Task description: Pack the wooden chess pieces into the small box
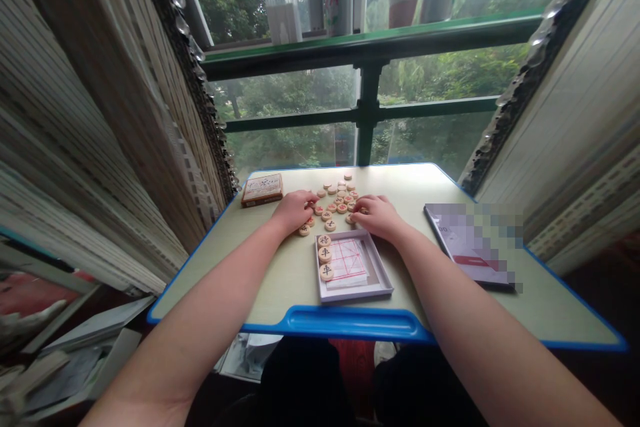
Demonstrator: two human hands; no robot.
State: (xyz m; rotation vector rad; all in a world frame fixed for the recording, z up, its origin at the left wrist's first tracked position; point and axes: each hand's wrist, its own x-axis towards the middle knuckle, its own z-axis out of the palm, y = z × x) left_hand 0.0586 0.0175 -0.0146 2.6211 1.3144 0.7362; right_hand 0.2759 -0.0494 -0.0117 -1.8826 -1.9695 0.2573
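Lying loose on the desk (280, 273), far half, centre: discs (336, 203), a scatter of small round wooden pieces, pale and flat, each face inked with a red or black character.

Left hand (295, 209): palm down on the scatter's left edge, fingers together and curled over several discs. Whether any disc is pinched cannot be told.

Right hand (379, 213): palm down on the right edge, fingertips bent inward onto the discs there. Its grip is likewise hidden.

The bulk of the scatter lies between the two hands and just beyond the fingertips. A few strays sit on the near side of the left hand.

Tray (383, 280): shallow, grey-rimmed, rectangular, long axis running away from the person. It sits just nearer the person than the hands, between the forearms, with the right hand a little closer to its far edge.
- Three discs (325, 255) in a line along its left wall, face up.
- A folded white sheet (350, 260) with a red grid fills the rest.

Box (262, 189): flat, brown, printed card, beyond the left hand at the far left corner.

Booklet (470, 247): glossy, dark-edged, well to the right.

Desk edge: blue moulded rim (345, 320). Beyond are a green-framed window and a can (339, 0) on the sill.
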